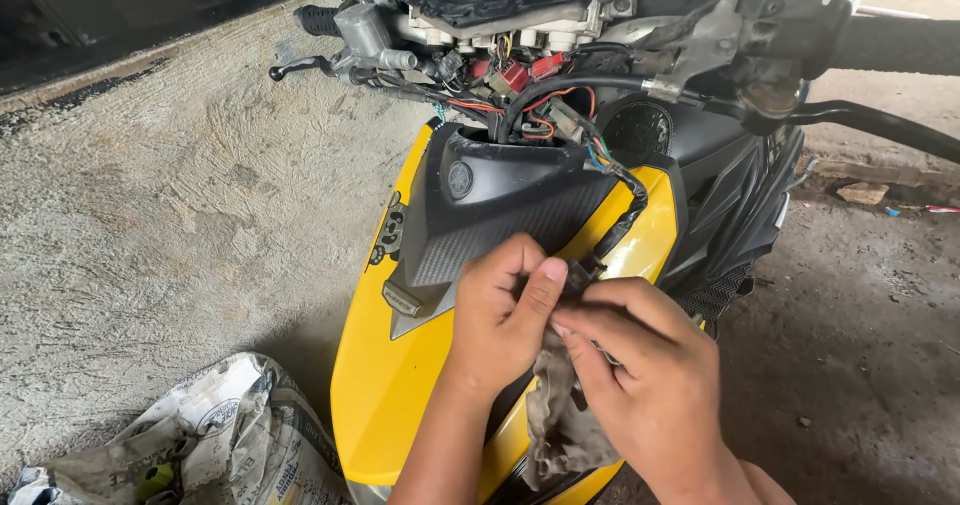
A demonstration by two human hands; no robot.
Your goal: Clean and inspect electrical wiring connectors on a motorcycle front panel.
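right now my left hand (505,310) and right hand (640,370) both pinch a small black connector (578,273) on a taped cable (625,215), grey rag (560,420) under them, over the yellow scooter panel (385,365).

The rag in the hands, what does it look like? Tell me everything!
The rag is a crumpled, dirty grey-brown cloth, soft and wrinkled. It hangs down from between the left hand and the right hand, just under the small black plug they pinch, in front of the yellow scooter panel.
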